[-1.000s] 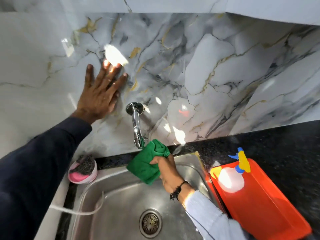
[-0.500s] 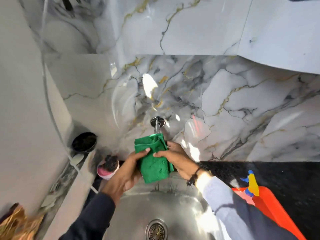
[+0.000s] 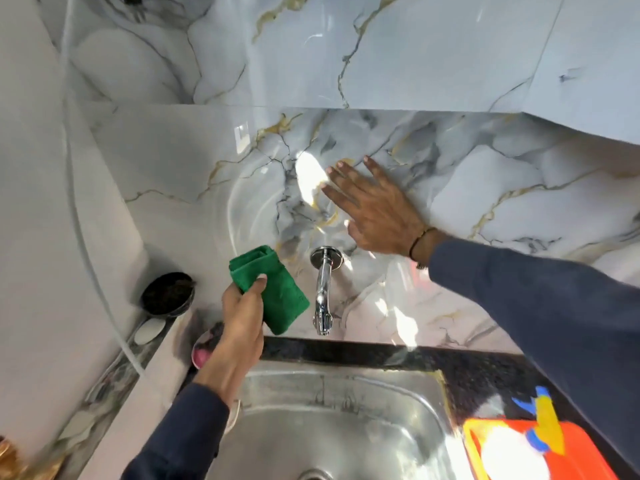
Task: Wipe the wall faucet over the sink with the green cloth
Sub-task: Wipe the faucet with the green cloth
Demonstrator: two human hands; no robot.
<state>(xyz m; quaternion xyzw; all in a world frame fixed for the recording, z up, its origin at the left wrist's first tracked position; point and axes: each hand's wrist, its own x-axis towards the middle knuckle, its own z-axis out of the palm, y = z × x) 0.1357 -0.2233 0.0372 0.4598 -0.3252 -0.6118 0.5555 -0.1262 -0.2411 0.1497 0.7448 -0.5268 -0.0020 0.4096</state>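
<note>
- The right hand point(image 3: 375, 216) is lying spread and flat on the marble wall point(image 3: 519, 188), just right of the chrome wall faucet point(image 3: 323, 292), likely for bracing.
- The left hand point(image 3: 242, 320) is pinching the folded green cloth point(image 3: 273, 289) just left of the spout, apart from it.

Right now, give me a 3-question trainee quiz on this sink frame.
1. True or false: the green cloth is wrapped around the faucet.
2. Which hand holds the cloth: A) left hand B) right hand?
3. Fill in: the right hand lies flat on the ____.

Key: 1 false, it sits just beside the faucet. 2 A. 3 wall.
</note>
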